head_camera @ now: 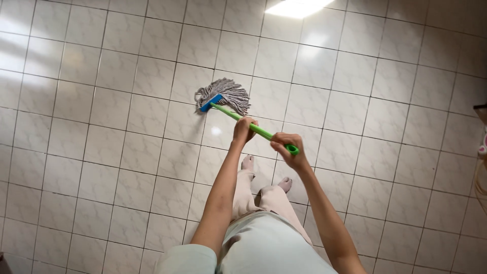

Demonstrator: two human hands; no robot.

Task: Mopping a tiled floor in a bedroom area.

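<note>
The string mop (231,101) lies a little above the middle of the frame, its grey yarn head (227,93) spread flat on the tiled floor (101,152) and clamped by a blue bracket (211,102) to a bright green handle (253,128) that slants down and to the right toward the person. The head looks soft and floppy, a bundle of limp strands that will drag and splay rather than keep a shape, and if it is damp it will likely feel heavier at that end than the thin handle suggests; whether it is wet cannot be told from here. The handle looks stiff, smooth and light, probably plastic or coated metal, so it could turn or slide in a loose grasp; the sensible places to hold it are where the hands are now, one partway along the shaft and one at the top end for leverage. The left hand (243,129) is wrapped fully around the shaft at about its middle, fingers closed over it. The right hand (286,147) is closed around the upper end, with the rounded green cap showing just past the fingers. Below the hands, near the bottom centre, two bare feet (266,172) stand on the tiles, with pale trousers (264,243) filling the lower edge. The floor is glossy pale marbled tile with dark grout lines, and a bright light reflection (297,7) sits at the top of the frame, so the surface may be slick underfoot.
</note>
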